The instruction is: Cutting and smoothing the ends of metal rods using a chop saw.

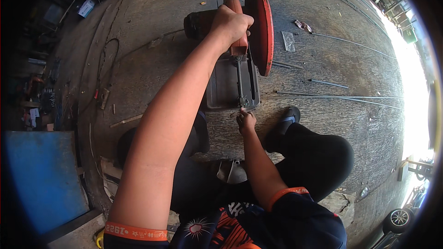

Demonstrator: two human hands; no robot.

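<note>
A chop saw (pixel 196 24) stands on the floor ahead of me, with a dark motor, an orange handle and a round red blade guard (pixel 264 32). My left hand (pixel 229 24) is wrapped round its handle, and that arm stretches over the left part of the machine. Beneath it lies the grey metal base (pixel 219 85), with a long vise screw (pixel 240 80) running toward me. At the near end of the screw, my right hand (pixel 248 121) has its fingers closed on the vise crank. The fingers partly hide the crank.
Several thin metal rods (pixel 341 96) and a short tube (pixel 328 84) lie on the worn floor at right. A clear plastic bag (pixel 288 41) is beyond them. A cable (pixel 157 40) runs left from the saw. A blue panel (pixel 44 180) stands lower left; a wheel (pixel 399 219) lower right.
</note>
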